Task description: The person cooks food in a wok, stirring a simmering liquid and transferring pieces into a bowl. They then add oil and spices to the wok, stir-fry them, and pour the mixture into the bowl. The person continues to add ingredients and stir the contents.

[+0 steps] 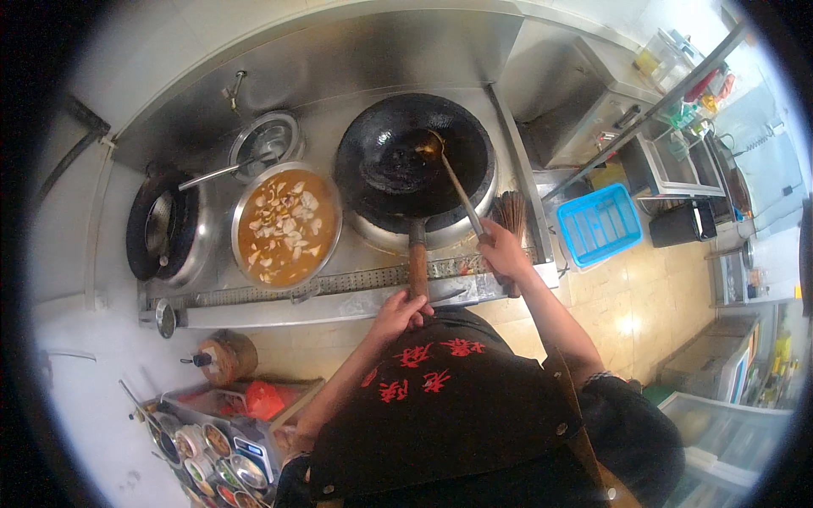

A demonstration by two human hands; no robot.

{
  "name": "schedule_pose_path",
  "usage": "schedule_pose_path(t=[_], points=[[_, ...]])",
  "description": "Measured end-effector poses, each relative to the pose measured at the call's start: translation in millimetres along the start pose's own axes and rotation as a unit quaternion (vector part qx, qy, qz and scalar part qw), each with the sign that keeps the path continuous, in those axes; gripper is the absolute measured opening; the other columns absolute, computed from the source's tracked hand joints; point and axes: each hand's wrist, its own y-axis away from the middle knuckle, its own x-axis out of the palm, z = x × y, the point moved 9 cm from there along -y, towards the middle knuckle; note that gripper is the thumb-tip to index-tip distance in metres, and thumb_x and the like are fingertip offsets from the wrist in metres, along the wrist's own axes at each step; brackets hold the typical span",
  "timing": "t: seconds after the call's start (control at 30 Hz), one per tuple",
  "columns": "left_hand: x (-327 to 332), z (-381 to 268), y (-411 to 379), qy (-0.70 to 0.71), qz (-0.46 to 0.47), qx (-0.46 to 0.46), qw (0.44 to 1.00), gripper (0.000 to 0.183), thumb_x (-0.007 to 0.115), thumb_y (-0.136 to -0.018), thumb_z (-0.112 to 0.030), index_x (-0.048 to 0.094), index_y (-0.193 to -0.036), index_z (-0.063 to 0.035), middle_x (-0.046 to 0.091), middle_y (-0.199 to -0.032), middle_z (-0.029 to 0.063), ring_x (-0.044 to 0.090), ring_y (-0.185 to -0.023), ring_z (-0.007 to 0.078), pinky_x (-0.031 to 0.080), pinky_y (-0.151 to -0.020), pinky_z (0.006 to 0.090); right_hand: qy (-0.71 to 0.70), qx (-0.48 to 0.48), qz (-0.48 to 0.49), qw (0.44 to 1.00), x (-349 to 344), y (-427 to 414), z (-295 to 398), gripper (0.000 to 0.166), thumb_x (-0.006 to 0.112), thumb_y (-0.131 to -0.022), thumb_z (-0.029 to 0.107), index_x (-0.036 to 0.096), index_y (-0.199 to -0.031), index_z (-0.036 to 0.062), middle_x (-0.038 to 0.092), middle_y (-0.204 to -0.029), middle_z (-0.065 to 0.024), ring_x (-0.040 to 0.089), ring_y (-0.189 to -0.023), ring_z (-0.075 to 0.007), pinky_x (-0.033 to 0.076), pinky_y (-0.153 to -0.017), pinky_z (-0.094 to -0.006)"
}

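A black wok [394, 159] sits on the right-hand burner of a stainless steel range. My left hand [401, 315] is closed around the end of its wooden handle [418, 263]. My right hand [505, 251] grips a long-handled ladle [462, 193], whose bowl lies inside the wok with a little brownish liquid about it. Beside my right hand stands a bamboo wok brush [510, 216]. Left of the wok, a large metal basin [338, 222] holds orange-brown broth with pale sliced pieces floating in it.
Behind the basin is a metal pot [279, 120] with a ladle across it. A second wok [138, 241] holding a strainer rests at far left. A blue plastic basket [575, 244] stands right of the range. Several seasoning bowls [218, 439] and a digital scale [254, 452] are at lower left.
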Motion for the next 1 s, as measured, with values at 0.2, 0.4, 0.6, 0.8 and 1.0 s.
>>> schedule_pose_path(t=[0.2,0.4,0.6,0.8,1.0], points=[[0,0,5,0.004,-0.004,0.003,1.0,0.025,0.049,-0.098,-0.028,0.054,-0.108,-0.0053,0.067,-0.095,0.0053,0.055,-0.065,0.0067,0.042,-0.056,0.0211,-0.408,0.208,0.134,0.879,43,18,11,0.056,0.058,-0.088,0.005,0.036,-0.139,0.0009,0.061,-0.088,-0.0106,0.057,-0.063,-0.0145,0.046,-0.051,-0.0259],[2,-4,6,0.02,-0.006,0.026,0.999,0.025,0.054,-0.096,-0.027,0.053,-0.107,-0.0048,0.067,-0.094,0.006,0.053,-0.061,0.0057,0.04,-0.053,0.0199,-0.753,0.188,0.142,0.615,66,-20,10,0.036,0.057,-0.09,0.006,0.045,-0.124,0.0022,0.056,-0.095,-0.0115,0.05,-0.067,-0.008,0.043,-0.051,-0.0176],[1,-2,9,0.018,-0.018,0.019,0.999,0.025,0.051,-0.097,-0.027,0.054,-0.107,-0.0041,0.067,-0.098,0.0068,0.055,-0.062,0.0063,0.041,-0.054,0.0199,-0.827,0.147,0.091,0.535,64,-50,16,0.02,0.053,-0.093,0.008,0.047,-0.112,0.0035,0.055,-0.096,-0.012,0.048,-0.065,-0.0066,0.045,-0.052,-0.0163],[2,-4,13,0.005,-0.02,0.023,1.0,0.028,0.05,-0.097,-0.028,0.054,-0.11,-0.0036,0.067,-0.099,0.0075,0.056,-0.063,0.0072,0.042,-0.055,0.02,-0.826,0.141,0.061,0.542,61,-13,0,0.019,0.053,-0.094,0.015,0.049,-0.107,0.0019,0.052,-0.086,-0.0064,0.046,-0.063,-0.0048,0.042,-0.05,-0.0153],[2,-7,10,0.001,-0.014,0.03,0.999,0.032,0.045,-0.098,-0.031,0.055,-0.109,-0.0031,0.068,-0.097,0.0075,0.056,-0.066,0.0086,0.043,-0.056,0.0227,-0.864,0.205,0.129,0.441,55,67,40,0.028,0.054,-0.093,0.016,0.047,-0.114,-0.0002,0.047,-0.073,0.0006,0.041,-0.053,-0.0055,0.04,-0.045,-0.017]])
